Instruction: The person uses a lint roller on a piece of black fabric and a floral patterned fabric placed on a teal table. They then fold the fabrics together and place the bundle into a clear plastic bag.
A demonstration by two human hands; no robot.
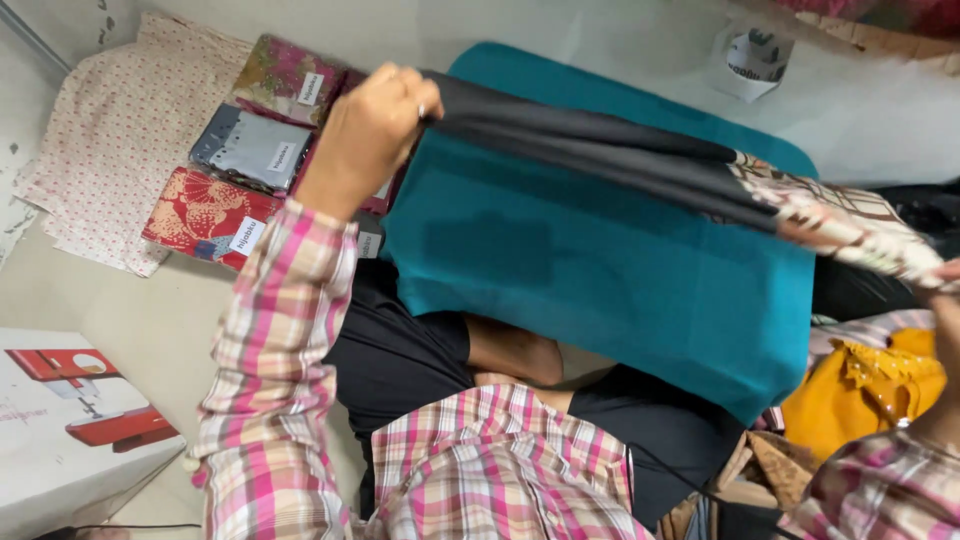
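A: What did the left hand (368, 125) hold?

B: It was closed on one end of a dark cloth (590, 150), stretched taut above a teal cloth (600, 270) spread below.

A: And the right hand (948, 290)?

B: It was at the frame's right edge, by the cloth's patterned end (850, 225); its grip could not be told.

A: Nearby?

B: Folded packaged fabrics (250, 150) lay beside the left hand.

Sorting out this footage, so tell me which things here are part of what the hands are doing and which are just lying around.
In use: left hand, right hand, dark cloth stretched between them, teal cloth beneath.

Lying about: folded fabrics, dotted cloth, sewing-machine box, yellow garment.
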